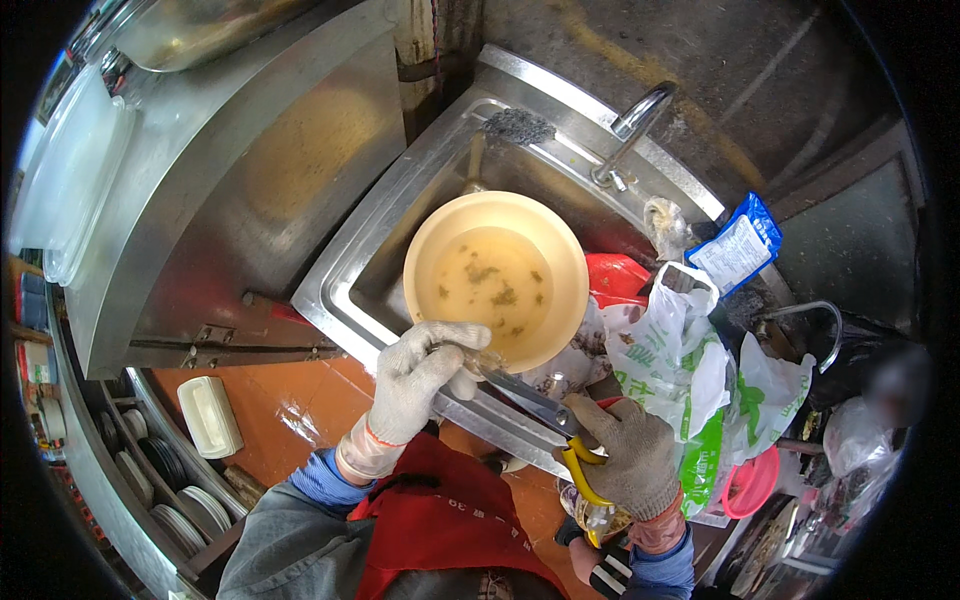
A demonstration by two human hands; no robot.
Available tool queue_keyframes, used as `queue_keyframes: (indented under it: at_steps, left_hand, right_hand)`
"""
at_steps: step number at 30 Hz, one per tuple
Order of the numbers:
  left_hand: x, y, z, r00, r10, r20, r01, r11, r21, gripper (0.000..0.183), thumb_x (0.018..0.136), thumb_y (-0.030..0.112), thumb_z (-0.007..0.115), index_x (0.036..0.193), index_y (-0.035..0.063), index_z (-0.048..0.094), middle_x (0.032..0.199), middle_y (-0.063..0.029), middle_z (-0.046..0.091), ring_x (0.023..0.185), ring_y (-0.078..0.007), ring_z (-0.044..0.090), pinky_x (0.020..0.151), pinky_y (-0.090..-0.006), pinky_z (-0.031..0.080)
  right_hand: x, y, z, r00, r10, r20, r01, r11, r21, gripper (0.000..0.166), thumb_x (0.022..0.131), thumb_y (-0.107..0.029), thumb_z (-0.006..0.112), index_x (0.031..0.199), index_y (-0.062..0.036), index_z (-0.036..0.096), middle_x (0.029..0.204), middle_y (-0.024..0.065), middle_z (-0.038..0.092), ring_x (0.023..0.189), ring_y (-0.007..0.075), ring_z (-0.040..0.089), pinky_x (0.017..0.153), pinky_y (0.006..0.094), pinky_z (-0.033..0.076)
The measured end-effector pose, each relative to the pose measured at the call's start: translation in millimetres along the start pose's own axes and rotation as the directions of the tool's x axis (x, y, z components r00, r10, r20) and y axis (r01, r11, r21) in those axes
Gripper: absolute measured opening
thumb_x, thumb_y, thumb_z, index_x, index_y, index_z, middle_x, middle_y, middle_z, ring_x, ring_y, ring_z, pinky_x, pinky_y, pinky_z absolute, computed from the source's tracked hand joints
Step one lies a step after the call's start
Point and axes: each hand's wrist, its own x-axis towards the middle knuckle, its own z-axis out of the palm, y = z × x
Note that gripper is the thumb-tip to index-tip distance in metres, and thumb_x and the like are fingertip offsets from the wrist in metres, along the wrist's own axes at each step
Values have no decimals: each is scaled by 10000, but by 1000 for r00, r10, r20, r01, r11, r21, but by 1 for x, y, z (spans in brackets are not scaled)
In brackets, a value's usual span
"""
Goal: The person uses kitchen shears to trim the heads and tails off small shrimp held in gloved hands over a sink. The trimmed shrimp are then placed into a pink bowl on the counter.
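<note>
Both my hands wear pale knit gloves. My right hand (pixel 626 457) grips the yellow handles of a pair of scissors (pixel 551 409), whose blades point up and left. My left hand (pixel 424 375) pinches a small greyish-brown item (pixel 487 361) at the near rim of a cream plastic basin (pixel 427 225); its kind cannot be told. The scissor tips lie at this item. Cloudy yellowish water (pixel 480 300) with dark bits floating in it fills the lower part of the basin, which sits over a stainless steel sink (pixel 360 247).
A curved faucet (pixel 637 127) and a steel wool scourer (pixel 519 126) are at the sink's far edge. Plastic bags (pixel 667 352), a blue packet (pixel 739 244) and a pink basket (pixel 752 482) crowd the right. A steel counter (pixel 225 97) borders the left. A person's arm shows below my right hand.
</note>
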Motion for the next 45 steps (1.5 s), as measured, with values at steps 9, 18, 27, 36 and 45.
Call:
queue_keyframes:
  at_steps: [9, 18, 27, 36, 45]
  left_hand:
    - [1, -1, -1, 997, -60, 56, 67, 988, -141, 263, 883, 57, 484, 1071, -95, 585, 970, -153, 662, 618, -132, 596, 600, -228, 488]
    - [0, -3, 5, 992, -109, 67, 124, 947, -296, 318, 904, 159, 503, 1087, -91, 573, 852, -160, 657, 566, -158, 589, 559, -235, 487]
    - [-2, -5, 16, 997, -74, 24, 77, 926, -370, 369, 919, 228, 536, 1097, -94, 562, 781, -145, 642, 530, -163, 578, 499, -245, 477]
    - [-4, -14, 14, 1000, -19, -5, 16, 941, -338, 360, 907, 213, 565, 1113, -83, 569, 932, -156, 657, 578, -153, 606, 528, -235, 501]
    - [-4, -10, 15, 996, 10, -88, -24, 987, -160, 331, 910, 179, 564, 1091, -98, 557, 815, -154, 653, 546, -158, 615, 495, -253, 511]
  right_hand:
    - [1, 0, 4, 997, -60, -41, 54, 991, -126, 494, 651, -284, 760, 1119, -183, 638, 745, 57, 565, 560, 230, 584, 456, 353, 449]
    - [-6, 5, 25, 995, -41, -94, 33, 995, -90, 555, 655, -269, 767, 1174, -182, 591, 709, 64, 567, 543, 242, 582, 459, 359, 462]
    - [-15, 4, 55, 988, 78, -134, -54, 983, 174, 551, 680, -295, 794, 1169, -143, 593, 741, 113, 609, 547, 267, 598, 476, 356, 475]
    - [-32, 5, 80, 963, 271, -11, -190, 704, 684, 579, 643, -200, 834, 1136, -11, 596, 817, 141, 619, 647, 218, 617, 628, 280, 492]
    - [-12, -4, 37, 981, 186, -46, -162, 934, 319, 497, 664, -252, 811, 1108, -112, 638, 825, 111, 638, 632, 240, 645, 545, 335, 511]
